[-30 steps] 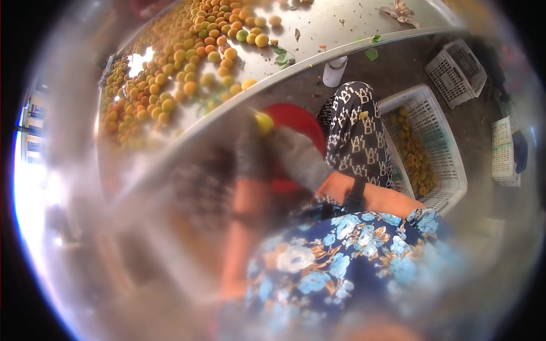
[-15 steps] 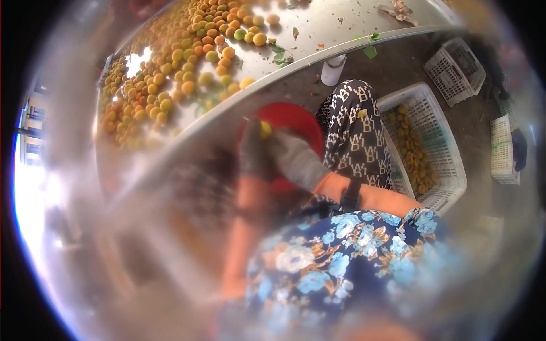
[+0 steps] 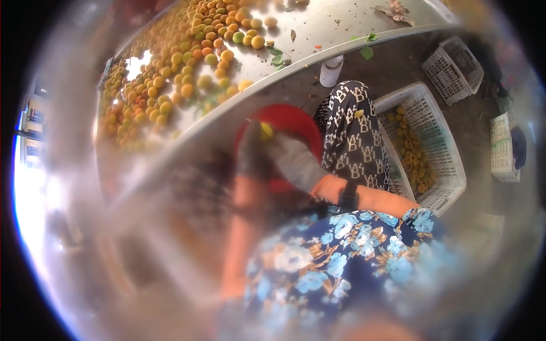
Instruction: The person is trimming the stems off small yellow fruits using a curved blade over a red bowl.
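Note:
Both my hands wear grey gloves and meet over a red bucket (image 3: pixel 296 122). A yellow-green apricot (image 3: pixel 266 131) shows between them, at the fingertips. My left hand (image 3: pixel 253 152) is closed around the fruit from the left, its outline blurred. From the right, my right hand (image 3: pixel 294 162) reaches in with its fingers curled against the apricot. Whatever else those fingers may grip is hidden by blur. The bucket's inside is mostly covered by my hands.
Many apricots (image 3: pixel 187 58) lie heaped on a metal table (image 3: pixel 318 31) ahead and left, its raised edge close to the bucket. At my right, a white crate (image 3: pixel 449 145) holds apricot pieces. Farther right are other crates (image 3: pixel 453 71); a white cylinder (image 3: pixel 331 73) stands under the table.
My hands stay together over the bucket, the apricot still between them. The right hand has turned slightly and its fingers have shifted a little. The view has moved very slightly.

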